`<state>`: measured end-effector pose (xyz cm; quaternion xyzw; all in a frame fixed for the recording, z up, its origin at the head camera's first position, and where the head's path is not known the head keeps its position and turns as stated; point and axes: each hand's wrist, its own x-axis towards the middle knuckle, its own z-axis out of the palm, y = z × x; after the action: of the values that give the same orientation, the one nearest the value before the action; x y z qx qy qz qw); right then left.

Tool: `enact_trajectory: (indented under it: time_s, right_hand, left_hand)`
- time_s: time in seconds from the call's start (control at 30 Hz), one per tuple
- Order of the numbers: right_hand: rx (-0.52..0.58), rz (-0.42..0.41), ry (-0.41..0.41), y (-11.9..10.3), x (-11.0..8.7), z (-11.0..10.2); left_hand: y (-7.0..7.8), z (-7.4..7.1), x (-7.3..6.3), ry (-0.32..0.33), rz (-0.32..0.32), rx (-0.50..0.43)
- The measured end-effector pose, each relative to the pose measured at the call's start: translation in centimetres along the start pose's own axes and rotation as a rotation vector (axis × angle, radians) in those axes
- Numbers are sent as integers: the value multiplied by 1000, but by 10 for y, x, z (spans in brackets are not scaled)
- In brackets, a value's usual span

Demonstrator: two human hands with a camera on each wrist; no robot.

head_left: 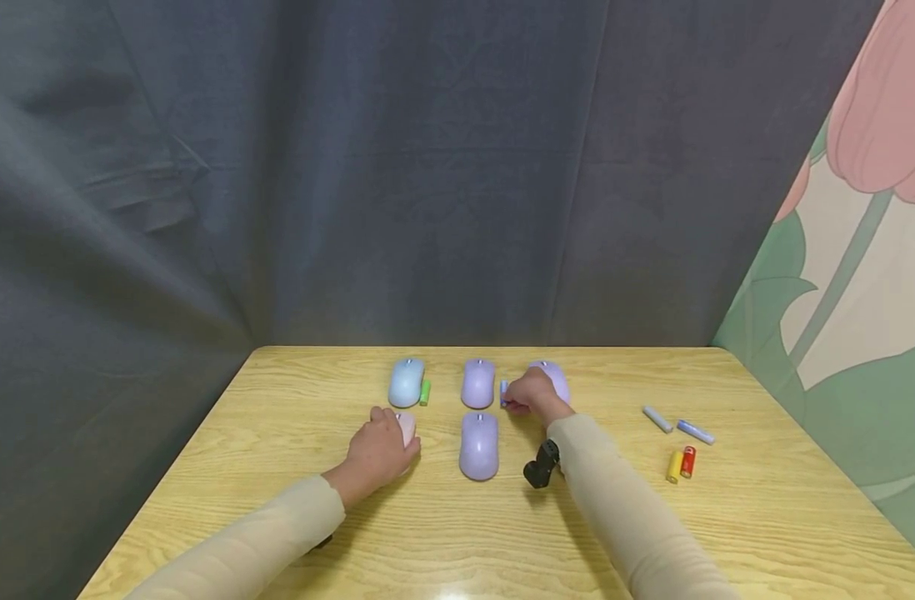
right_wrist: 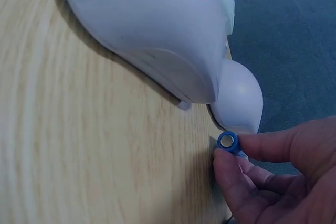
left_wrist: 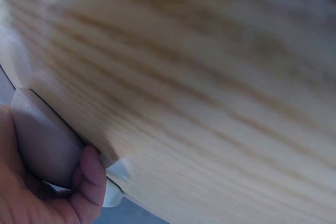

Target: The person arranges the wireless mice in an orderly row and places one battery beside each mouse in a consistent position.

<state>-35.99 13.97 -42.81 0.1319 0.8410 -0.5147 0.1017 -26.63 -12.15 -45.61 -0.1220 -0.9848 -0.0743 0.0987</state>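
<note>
Reader: What do the two hands hold?

Author: The left hand (head_left: pixel 378 450) grips a pale pink computer mouse (head_left: pixel 407 427), its thumb along the right side. The right hand (head_left: pixel 531 392) pinches a blue cylindrical battery (right_wrist: pixel 227 140) between thumb and fingertip; its round metal end faces the viewer in the right wrist view.

Reader: Where is that battery?

Author: In the rear row, between the middle purple mouse (head_left: pixel 478 383) and the right-hand purple mouse (head_left: pixel 552 379), the latter partly hidden by the right hand. Whether the battery touches the tabletop (head_left: pixel 442 533) cannot be told.

Reader: And the surroundings?

Author: At rear left, a light blue mouse (head_left: pixel 407 383), with a green battery (head_left: pixel 425 392) just beside its right edge. Nearer the viewer, a front purple mouse (head_left: pixel 479 447) sits right of the pink one. Farther right lie a grey battery (head_left: pixel 657 418), a second blue battery (head_left: pixel 695 431), and, side by side, a yellow battery (head_left: pixel 674 467) and a red battery (head_left: pixel 688 462).

Reader: Brands or labels?

Author: Any printing on the battery wrappers is too small to read; colour alone distinguishes them.
</note>
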Motion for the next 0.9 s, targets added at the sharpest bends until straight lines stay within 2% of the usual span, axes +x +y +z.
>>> enact_trajectory:
  time_s: [0.33, 0.5, 0.9]
  right_hand:
    - [-160, -51, 48, -2, -4, 2]
    - [-215, -50, 66, -5, -6, 3]
    - [-235, -56, 61, -8, -5, 5]
  left_hand:
    - [0, 1, -1, 12, 12, -11]
    - [-1, 3, 0, 19, 17, -15]
    - [-2, 3, 0, 0, -5, -19]
